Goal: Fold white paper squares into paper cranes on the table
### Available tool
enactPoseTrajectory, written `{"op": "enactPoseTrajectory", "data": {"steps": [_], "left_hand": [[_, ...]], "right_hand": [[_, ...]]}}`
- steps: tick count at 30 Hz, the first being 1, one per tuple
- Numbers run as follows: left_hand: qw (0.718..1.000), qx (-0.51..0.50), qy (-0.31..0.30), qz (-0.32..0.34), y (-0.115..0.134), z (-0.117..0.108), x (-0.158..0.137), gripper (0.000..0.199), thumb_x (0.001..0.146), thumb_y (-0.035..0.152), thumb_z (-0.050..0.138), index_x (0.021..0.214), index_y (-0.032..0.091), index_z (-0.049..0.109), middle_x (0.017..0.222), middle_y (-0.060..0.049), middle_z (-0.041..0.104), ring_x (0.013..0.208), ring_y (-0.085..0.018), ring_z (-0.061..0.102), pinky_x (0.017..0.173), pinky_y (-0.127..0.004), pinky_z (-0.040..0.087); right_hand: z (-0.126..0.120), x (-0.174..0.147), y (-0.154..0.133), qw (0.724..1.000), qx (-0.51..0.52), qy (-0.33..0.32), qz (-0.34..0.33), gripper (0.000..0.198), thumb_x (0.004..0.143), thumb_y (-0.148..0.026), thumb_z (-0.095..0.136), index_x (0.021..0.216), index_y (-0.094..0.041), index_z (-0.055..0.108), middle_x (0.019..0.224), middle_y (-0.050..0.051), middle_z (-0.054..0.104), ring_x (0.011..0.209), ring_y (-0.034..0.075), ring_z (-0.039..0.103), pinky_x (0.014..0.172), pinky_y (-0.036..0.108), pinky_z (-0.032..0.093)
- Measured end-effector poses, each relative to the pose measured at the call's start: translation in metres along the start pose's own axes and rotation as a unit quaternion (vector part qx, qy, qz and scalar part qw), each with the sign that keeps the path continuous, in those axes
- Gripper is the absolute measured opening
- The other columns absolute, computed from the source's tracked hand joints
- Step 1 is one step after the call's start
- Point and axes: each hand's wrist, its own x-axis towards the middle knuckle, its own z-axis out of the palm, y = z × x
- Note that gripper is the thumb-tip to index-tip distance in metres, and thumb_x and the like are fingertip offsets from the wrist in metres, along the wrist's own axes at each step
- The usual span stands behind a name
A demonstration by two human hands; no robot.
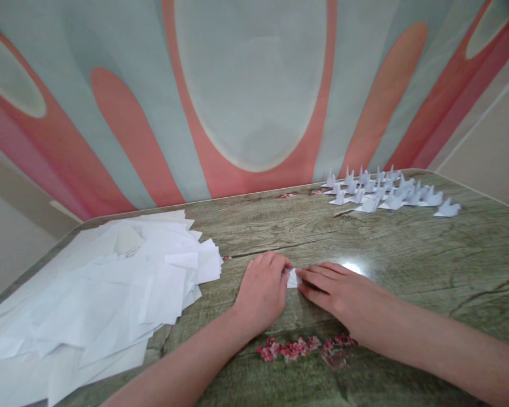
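Note:
A small folded piece of white paper (pixel 293 278) lies on the wooden table between my two hands. My left hand (pixel 263 288) is curled at its left edge, with the fingertips bent onto the paper and partly hidden behind the knuckles. From the right, my right hand (pixel 333 291) presses its fingertips and thumb at the paper's right edge. Only the middle of the folded paper shows; the fingers cover its sides.
A large loose heap of white paper sheets (pixel 106 294) covers the table's left side. Several folded white paper cranes (pixel 392 198) stand in rows at the back right. Printed pink flowers (pixel 294 349) decorate the wood-patterned tabletop (pixel 254 226). Behind it rises a patterned wall (pixel 250 85).

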Motion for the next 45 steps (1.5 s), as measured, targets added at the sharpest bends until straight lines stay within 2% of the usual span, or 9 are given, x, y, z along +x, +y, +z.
{"op": "enactPoseTrajectory", "data": {"steps": [6,11,15,20,24,29,37,45], "left_hand": [[1.0,0.004,0.002,0.017,-0.004,-0.001,-0.002,0.013,0.087,0.018,0.039,0.091,0.018,0.051,0.093,-0.005,0.053,0.089,-0.02,0.047,0.081,-0.036,0.038],[1.0,-0.01,0.012,0.019,-0.011,-0.002,-0.007,0.011,0.086,0.017,0.042,0.091,0.017,0.052,0.092,-0.004,0.053,0.088,-0.019,0.047,0.08,-0.035,0.039],[0.999,-0.011,0.023,0.025,-0.012,-0.004,-0.009,0.011,0.085,0.016,0.044,0.092,0.017,0.053,0.092,-0.005,0.054,0.089,-0.019,0.047,0.08,-0.034,0.04],[0.995,0.083,-0.005,0.048,-0.003,-0.009,-0.017,0.02,0.087,0.016,0.041,0.098,0.02,0.057,0.098,-0.005,0.054,0.093,-0.021,0.047,0.08,-0.037,0.039],[0.983,0.161,-0.04,0.079,0.006,-0.012,-0.024,0.031,0.087,0.014,0.038,0.115,0.02,0.051,0.102,-0.007,0.054,0.099,-0.024,0.045,0.083,-0.039,0.039],[0.968,0.226,-0.053,0.091,0.009,-0.015,-0.026,0.035,0.087,0.016,0.038,0.121,0.018,0.047,0.108,-0.009,0.053,0.106,-0.026,0.043,0.087,-0.04,0.037],[0.956,0.274,-0.055,0.093,0.012,-0.015,-0.026,0.037,0.086,0.019,0.041,0.122,0.017,0.047,0.113,-0.012,0.053,0.113,-0.028,0.042,0.091,-0.042,0.035],[0.956,0.267,-0.063,0.106,0.01,-0.017,-0.028,0.038,0.085,0.017,0.041,0.123,0.019,0.046,0.117,-0.01,0.052,0.117,-0.027,0.039,0.094,-0.041,0.033]], "right_hand": [[-0.003,0.001,0.002,1.0,0.016,-0.01,0.002,0.042,0.071,-0.012,0.055,0.114,-0.013,0.056,0.12,0.013,0.054,0.111,0.025,0.047,0.095,0.042,0.036],[-0.008,0.001,0.002,0.999,0.044,-0.015,0.002,0.048,0.069,-0.01,0.054,0.116,-0.014,0.055,0.13,0.011,0.046,0.113,0.026,0.045,0.095,0.042,0.035],[-0.009,0.002,0.003,0.998,0.064,-0.027,-0.011,0.046,0.07,-0.013,0.053,0.116,-0.013,0.055,0.123,0.011,0.052,0.11,0.025,0.046,0.095,0.041,0.035],[-0.006,0.004,0.006,0.997,0.075,-0.02,-0.015,0.043,0.072,-0.015,0.051,0.115,-0.013,0.055,0.118,0.01,0.055,0.109,0.024,0.046,0.096,0.04,0.033],[-0.003,0.004,0.008,0.996,0.085,-0.011,-0.017,0.042,0.073,-0.017,0.052,0.115,-0.014,0.056,0.113,0.011,0.058,0.107,0.023,0.047,0.095,0.04,0.033],[-0.002,0.004,0.007,0.996,0.085,-0.012,-0.015,0.04,0.073,-0.016,0.053,0.113,-0.013,0.056,0.107,0.011,0.059,0.105,0.023,0.048,0.094,0.04,0.034],[-0.006,0.006,0.005,0.996,0.083,-0.019,-0.006,0.035,0.075,-0.013,0.054,0.109,-0.013,0.059,0.106,0.011,0.057,0.104,0.023,0.048,0.093,0.039,0.034],[-0.008,0.004,0.005,0.996,0.081,-0.02,0.015,0.037,0.075,-0.011,0.056,0.111,-0.016,0.059,0.112,0.011,0.055,0.104,0.023,0.047,0.092,0.039,0.036]]}}
